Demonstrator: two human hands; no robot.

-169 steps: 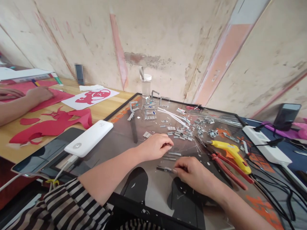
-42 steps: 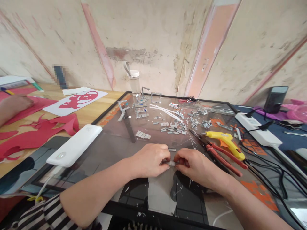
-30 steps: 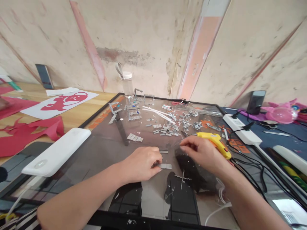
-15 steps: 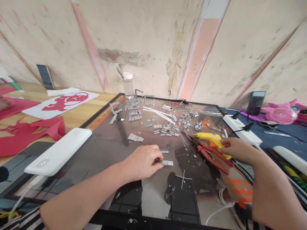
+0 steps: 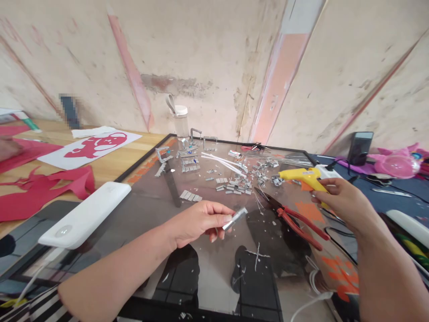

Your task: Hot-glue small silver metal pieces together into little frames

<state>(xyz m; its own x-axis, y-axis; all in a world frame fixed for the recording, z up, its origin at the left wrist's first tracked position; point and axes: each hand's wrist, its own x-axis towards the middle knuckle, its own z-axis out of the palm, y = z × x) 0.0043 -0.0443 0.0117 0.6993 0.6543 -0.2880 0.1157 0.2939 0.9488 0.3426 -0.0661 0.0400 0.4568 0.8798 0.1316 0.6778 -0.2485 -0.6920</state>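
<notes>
Between the thumb and fingers of my left hand [image 5: 209, 220] is a small silver-grey strip [image 5: 236, 217], held tilted above the dark glossy tabletop [image 5: 214, 277]. My right hand [image 5: 343, 201] grips a yellow hot glue gun [image 5: 301, 175] by its handle, nozzle pointing left. Red-handled pliers [image 5: 295, 219] lie below the glue gun, jaws toward the back. Beyond my left hand lies a row of joined grey pieces [image 5: 191, 196]. A pile of small grey pieces [image 5: 234, 185] is scattered farther back.
A white power bank [image 5: 87, 214] with a cable lies at left. White sticks [image 5: 224, 163], small bent grey frames [image 5: 210, 142] and a lidded bottle [image 5: 181, 120] stand or lie toward the back. A white power strip [image 5: 330, 172] is at right. Another person's hand [image 5: 8, 146] touches red paper.
My left hand has lifted the small grey strip off the tabletop and tilted it. My right hand has raised the glue gun from beside the pliers.
</notes>
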